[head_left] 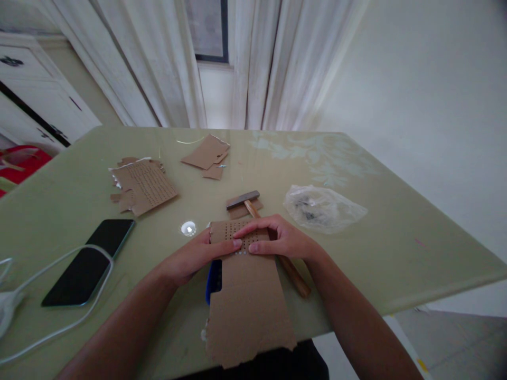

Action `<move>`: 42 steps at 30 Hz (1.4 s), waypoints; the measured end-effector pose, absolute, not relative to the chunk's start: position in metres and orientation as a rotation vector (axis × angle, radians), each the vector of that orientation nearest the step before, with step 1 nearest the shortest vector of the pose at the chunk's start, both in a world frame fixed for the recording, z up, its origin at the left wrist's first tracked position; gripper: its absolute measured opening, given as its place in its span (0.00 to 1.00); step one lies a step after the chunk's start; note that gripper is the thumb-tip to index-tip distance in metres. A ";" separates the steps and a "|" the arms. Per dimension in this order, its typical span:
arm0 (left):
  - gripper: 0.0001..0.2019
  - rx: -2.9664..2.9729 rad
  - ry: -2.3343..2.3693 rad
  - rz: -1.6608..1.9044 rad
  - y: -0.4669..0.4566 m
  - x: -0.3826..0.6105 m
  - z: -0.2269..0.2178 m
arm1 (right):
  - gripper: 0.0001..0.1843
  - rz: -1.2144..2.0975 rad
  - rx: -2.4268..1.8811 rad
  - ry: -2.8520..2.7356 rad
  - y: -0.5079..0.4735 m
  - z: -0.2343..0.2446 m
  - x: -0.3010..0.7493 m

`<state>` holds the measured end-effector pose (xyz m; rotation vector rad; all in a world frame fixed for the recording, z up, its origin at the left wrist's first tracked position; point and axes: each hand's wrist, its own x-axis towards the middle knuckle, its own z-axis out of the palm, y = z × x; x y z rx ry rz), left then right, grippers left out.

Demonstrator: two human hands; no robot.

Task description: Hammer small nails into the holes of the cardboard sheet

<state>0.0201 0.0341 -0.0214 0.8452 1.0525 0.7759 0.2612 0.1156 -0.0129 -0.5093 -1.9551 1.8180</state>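
Between my hands is a torn piece of cardboard (249, 301), its far part dotted with rows of small holes and a few pale round bits near my fingertips. My left hand (202, 250) grips its left edge, thumb lying on top. From the right, my right hand (277, 240) holds the other edge, with thumb and index finger on the dotted area. The cardboard partly covers a blue container (214, 282), whose contents are too dark to name. A hammer (295, 277) with a wooden handle lies beneath my right hand, its metal head resting on a small cardboard scrap (243, 211).
Left of me lie a phone (91, 264) and a white cable (59, 258). Farther back are a hole-punched cardboard piece (148, 184) and plain cardboard scraps (206, 153). A clear plastic bag (322, 208) with dark bits sits at right; a small clear round dish (188, 228) is nearby.
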 end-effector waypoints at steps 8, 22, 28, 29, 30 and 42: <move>0.27 0.859 1.044 0.779 0.034 0.020 -0.021 | 0.19 1.813 -0.503 -1.959 0.116 -0.011 0.261; 0.43 0.808 0.834 0.933 0.033 0.022 -0.022 | 0.23 2.110 -0.532 -1.424 0.112 -0.014 0.268; 0.30 0.935 1.102 1.142 0.038 0.022 -0.012 | 0.32 2.051 -0.514 -1.184 0.120 -0.018 0.262; 0.28 0.953 1.132 1.155 0.037 0.023 -0.010 | 0.34 2.050 -0.521 -1.184 0.122 -0.019 0.261; 0.27 0.973 1.145 1.164 0.037 0.024 -0.008 | 0.35 2.050 -0.526 -1.186 0.122 -0.019 0.260; 0.11 1.398 1.478 1.406 0.042 0.025 -0.013 | 0.52 1.819 -0.574 -1.165 0.121 -0.021 0.257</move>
